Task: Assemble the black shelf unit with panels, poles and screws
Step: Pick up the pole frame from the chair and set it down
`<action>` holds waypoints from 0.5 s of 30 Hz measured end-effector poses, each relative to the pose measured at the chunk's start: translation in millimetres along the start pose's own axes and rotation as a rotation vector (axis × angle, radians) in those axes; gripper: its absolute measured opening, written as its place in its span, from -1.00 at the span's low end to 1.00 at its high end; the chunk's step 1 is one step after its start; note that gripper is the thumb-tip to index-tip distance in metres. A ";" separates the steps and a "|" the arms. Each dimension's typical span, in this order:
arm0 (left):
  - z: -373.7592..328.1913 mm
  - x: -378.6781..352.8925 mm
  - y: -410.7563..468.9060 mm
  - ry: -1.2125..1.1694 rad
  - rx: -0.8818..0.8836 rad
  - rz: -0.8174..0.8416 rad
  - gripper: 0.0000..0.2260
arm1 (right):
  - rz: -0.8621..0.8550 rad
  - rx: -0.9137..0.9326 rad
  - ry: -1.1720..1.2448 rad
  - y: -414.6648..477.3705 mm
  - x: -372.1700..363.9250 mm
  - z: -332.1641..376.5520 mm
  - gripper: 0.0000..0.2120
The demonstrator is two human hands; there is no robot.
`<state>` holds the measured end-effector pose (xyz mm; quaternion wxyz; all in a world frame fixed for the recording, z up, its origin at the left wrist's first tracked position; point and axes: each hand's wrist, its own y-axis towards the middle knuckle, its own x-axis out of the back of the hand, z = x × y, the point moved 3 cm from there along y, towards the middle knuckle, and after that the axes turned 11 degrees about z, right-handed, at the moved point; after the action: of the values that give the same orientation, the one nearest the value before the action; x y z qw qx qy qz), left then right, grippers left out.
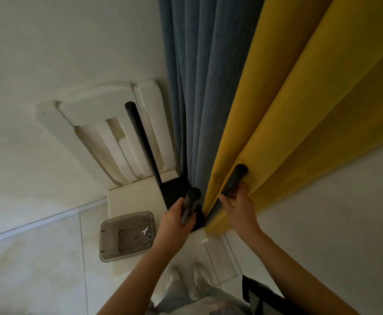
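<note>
I look straight down at a black shelf panel (173, 189) that stands on the floor with black poles rising from it. My left hand (174, 220) is closed around the near left pole (190, 202). My right hand (239, 206) grips the right pole (233, 179), which presses into the yellow curtain. A third pole (141, 137) stands free at the back left, in front of the white chair. Much of the panel is hidden by my hands and the curtains.
A white slatted chair (108, 133) leans by the wall. A clear plastic tray (127, 236) on the tiled floor holds screws and a small wrench (148, 235). Blue curtain (204, 87) and yellow curtain (299, 98) hang at right. My white shoes (186, 277) are below.
</note>
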<state>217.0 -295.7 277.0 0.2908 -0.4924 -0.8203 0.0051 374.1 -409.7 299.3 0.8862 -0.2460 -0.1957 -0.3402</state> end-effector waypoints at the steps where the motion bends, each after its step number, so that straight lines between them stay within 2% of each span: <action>1: 1.6 2.2 -1.6 -0.020 0.012 -0.032 -0.74 | 0.007 0.014 -0.013 0.8 -2.2 1.6 -0.54; 9: 9.8 15.7 -16.9 -0.210 0.119 -0.205 -0.84 | 0.085 0.083 -0.015 -2.1 -18.9 14.6 -0.66; 15: 4.5 24.2 -31.3 -0.285 0.118 -0.321 -0.73 | 0.123 0.115 0.025 -13.5 -29.5 27.9 -0.80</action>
<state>181.3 -291.0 294.0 0.1971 -0.3321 -0.9193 0.0763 339.2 -387.5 310.6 0.9205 -0.2020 -0.1881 -0.2767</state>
